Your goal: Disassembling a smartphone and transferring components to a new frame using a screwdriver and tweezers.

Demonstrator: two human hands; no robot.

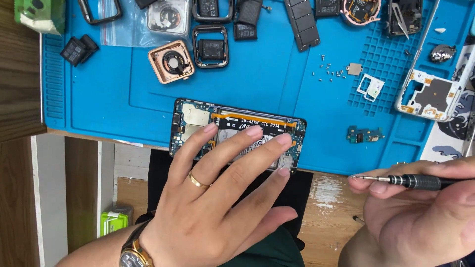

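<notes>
At the near edge of the blue repair mat [123, 94], opened phone [236, 134] lay flat, innards up. Left hand [217, 198] spread, fingertips pressing on it. Right hand [420, 207] pinched a precision screwdriver [405, 181], tip clear of phone. Loose screws [330, 73] mid-mat.

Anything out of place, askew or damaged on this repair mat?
The opened phone under the left hand overhangs the blue mat's front edge. Tiny screws lie loose on the mat, not in a tray. The right hand holds a screwdriver. Nothing looks spilled.
</notes>
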